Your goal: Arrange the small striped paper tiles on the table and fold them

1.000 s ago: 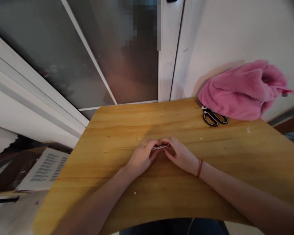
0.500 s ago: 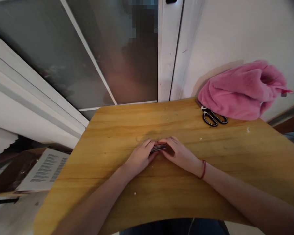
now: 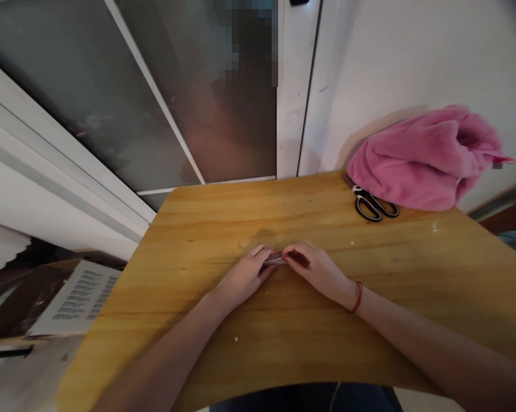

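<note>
Above the middle of the wooden table (image 3: 223,217), a small flat bundle of thin layers (image 3: 275,259) with pale and dark edges sits between my hands. Its exact kind is too small to tell. My left hand (image 3: 248,271) is closed round the bundle's left end, thumb on the near side and fingers on the far side. My right hand (image 3: 312,263), with a red band (image 3: 358,296) at the wrist, pinches the right end between thumb and fingertips. Part of the bundle is hidden by my fingers.
Black-handled scissors (image 3: 372,206) lie at the back right, their blades under a pink plush cloth (image 3: 425,157). White scraps dot the tabletop. Behind stands a framed glass door (image 3: 176,109) with a blurred person beyond. A cardboard box (image 3: 78,297) is lower left.
My right fingers have drawn together into a tighter pinch at the bundle's right end, and its layers look more pressed together. My left hand has hardly moved.
</note>
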